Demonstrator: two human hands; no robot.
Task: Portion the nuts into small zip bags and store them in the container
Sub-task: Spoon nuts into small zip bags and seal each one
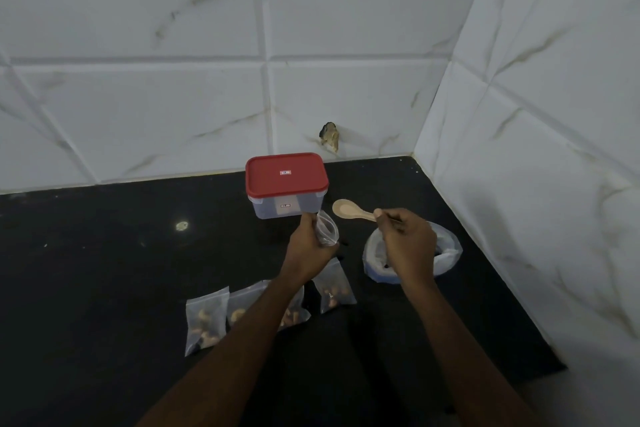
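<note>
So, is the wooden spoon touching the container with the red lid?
Apart. In the head view the wooden spoon, held up by the right hand, shows a strip of dark counter between its bowl and the container.

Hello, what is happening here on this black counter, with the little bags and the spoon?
A person is portioning nuts into small zip bags. The left hand holds an empty zip bag; the right hand holds a wooden spoon, its bowl empty, above the large bag of nuts. Three filled zip bags lie on the counter. The container stands behind, with its red lid on.
</note>
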